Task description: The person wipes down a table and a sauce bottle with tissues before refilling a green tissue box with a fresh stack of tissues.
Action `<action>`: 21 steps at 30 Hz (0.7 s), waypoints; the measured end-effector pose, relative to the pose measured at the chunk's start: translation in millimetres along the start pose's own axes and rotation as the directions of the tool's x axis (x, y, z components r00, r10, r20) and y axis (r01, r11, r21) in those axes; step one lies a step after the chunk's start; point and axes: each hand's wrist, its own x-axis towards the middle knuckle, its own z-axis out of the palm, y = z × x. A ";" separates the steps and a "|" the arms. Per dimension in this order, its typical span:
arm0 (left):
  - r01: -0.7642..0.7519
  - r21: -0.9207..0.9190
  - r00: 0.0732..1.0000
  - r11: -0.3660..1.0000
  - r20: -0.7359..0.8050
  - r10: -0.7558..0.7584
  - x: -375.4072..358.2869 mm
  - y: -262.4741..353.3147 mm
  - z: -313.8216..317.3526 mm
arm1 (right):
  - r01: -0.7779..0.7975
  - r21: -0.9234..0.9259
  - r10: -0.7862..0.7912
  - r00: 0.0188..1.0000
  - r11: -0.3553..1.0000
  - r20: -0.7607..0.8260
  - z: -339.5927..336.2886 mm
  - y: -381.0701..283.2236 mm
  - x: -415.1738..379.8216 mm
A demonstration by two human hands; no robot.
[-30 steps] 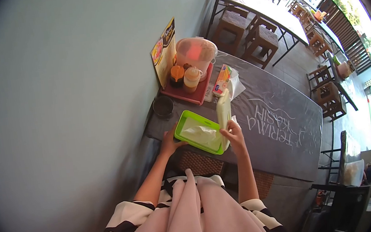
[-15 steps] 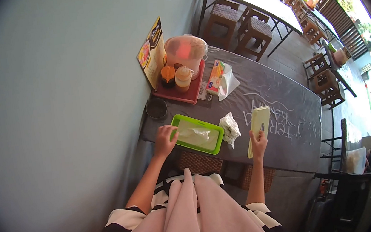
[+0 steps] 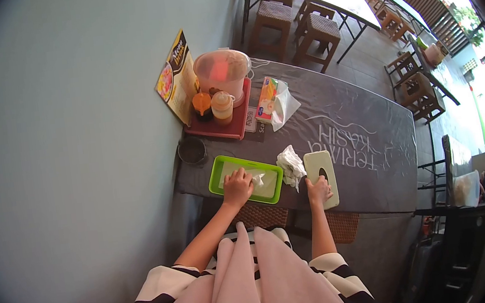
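A green tissue box base (image 3: 217, 186) lies on the dark table with a stack of white tissues (image 3: 266, 189) inside. My left hand (image 3: 238, 189) is over it, fingers bent down onto the stack beside a raised tissue tip; fingertips are partly hidden. To the right, a cream tissue box lid (image 3: 319, 163) with a dark oval slot rests flat on the table near its front edge. My right hand (image 3: 319, 192) grips this lid near the slot. Between base and lid sits a crumpled heap of white tissue (image 3: 290, 167).
A red tray (image 3: 219, 131) holds sauce bottles (image 3: 222, 106) and a pink-lidded tub (image 3: 223, 69), with a menu card (image 3: 178, 80) by the wall. A tissue pack (image 3: 268, 97) and a black round bowl (image 3: 192, 151) stand nearby. Stools (image 3: 317, 32) and tables are beyond.
The lid has gone from held up on edge to lying flat on the table, nearer the crumpled tissue. My left hand has moved from the base's left rim onto the tissues inside.
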 end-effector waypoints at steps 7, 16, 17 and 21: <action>0.053 -0.169 0.998 0.984 -0.038 -0.060 2.0 2.1 -32.5 | 0.171 0.095 -0.127 0.925 0.981 -0.357 4.6 -19.0 -29.0; 0.023 0.045 0.998 0.999 -0.053 -0.021 1.8 10.8 -12.3 | 0.681 0.138 -0.672 0.732 0.719 -0.110 -7.9 -84.7 -105.7; 0.009 0.029 0.994 1.000 -0.112 -0.006 5.7 9.7 -17.6 | 0.693 0.101 -0.682 0.720 0.713 -0.130 -2.8 -90.0 -104.5; -0.008 -0.083 0.986 0.997 -0.168 -0.006 15.7 1.2 -28.0 | 0.701 0.015 -0.681 0.697 0.713 -0.225 9.0 -102.6 -95.3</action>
